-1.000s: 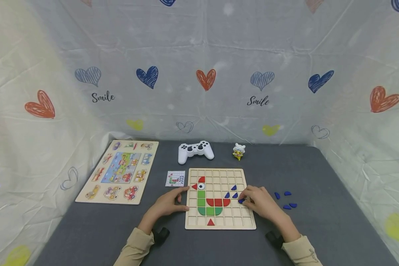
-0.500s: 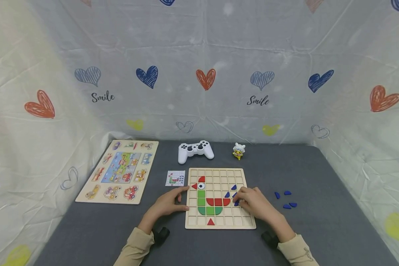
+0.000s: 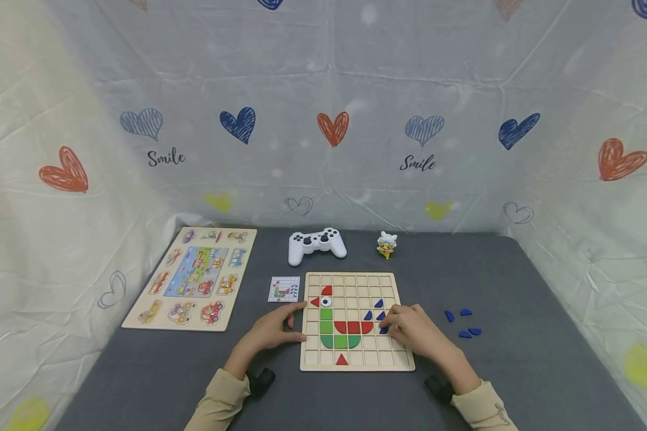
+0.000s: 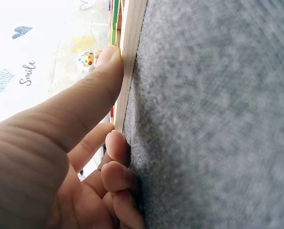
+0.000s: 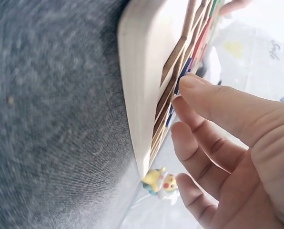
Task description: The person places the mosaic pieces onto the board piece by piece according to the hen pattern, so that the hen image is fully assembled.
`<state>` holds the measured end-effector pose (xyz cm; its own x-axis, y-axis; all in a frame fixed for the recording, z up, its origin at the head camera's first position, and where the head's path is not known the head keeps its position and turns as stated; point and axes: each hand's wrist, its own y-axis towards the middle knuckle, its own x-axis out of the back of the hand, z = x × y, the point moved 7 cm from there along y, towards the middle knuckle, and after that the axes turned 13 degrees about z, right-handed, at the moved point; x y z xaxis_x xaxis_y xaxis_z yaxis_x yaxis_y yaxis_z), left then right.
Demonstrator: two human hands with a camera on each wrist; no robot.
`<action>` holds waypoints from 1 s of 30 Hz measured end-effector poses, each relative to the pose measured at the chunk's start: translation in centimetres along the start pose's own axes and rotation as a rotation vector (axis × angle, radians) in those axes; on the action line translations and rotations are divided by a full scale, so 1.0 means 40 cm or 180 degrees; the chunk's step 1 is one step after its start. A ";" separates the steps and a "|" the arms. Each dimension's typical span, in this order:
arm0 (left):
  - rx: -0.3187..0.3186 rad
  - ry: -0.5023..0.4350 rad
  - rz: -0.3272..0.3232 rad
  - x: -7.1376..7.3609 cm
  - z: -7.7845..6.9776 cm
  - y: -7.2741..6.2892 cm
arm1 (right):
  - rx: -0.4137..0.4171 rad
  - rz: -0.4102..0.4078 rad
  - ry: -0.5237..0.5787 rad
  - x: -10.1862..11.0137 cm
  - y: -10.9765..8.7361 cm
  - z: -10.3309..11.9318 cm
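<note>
A wooden grid board (image 3: 377, 359) lies on the table with red, green and blue pieces set in its cells, forming a bird-like figure. My left hand (image 3: 269, 330) rests at the board's left edge. In the left wrist view its thumb (image 4: 108, 62) touches the board's side, with the other fingers loosely bent below. Over the right part of the board, my right hand (image 3: 416, 329) pinches a small blue piece (image 3: 383, 330) at a cell. The right wrist view shows that blue piece (image 5: 182, 75) at the thumb tip. Several blue pieces (image 3: 380, 315) sit in neighbouring cells.
Several loose blue pieces (image 3: 466, 334) lie right of the board. A small pattern card (image 3: 284, 289) is at its upper left. Farther back are a white game controller (image 3: 317, 245) and a small figurine (image 3: 387, 245). A picture puzzle board (image 3: 194, 278) lies at left.
My right hand has moved a little left over the board, carrying the blue piece into a cell below the other blue ones. My left hand has stayed at the board's edge.
</note>
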<state>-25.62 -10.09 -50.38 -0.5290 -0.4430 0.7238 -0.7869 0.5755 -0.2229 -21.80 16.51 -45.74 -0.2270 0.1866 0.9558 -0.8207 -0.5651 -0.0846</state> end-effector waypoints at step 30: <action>0.0198 -0.0131 0.0083 0.001 0.004 0.001 | -0.0519 -0.0197 -0.0025 0.050 -0.128 -0.185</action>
<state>-25.74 -10.19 -50.47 -0.5611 -0.4569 0.6902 -0.7902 0.5440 -0.2823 -21.92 25.74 -45.49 -0.1699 0.2105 0.9627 -0.9072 -0.4148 -0.0694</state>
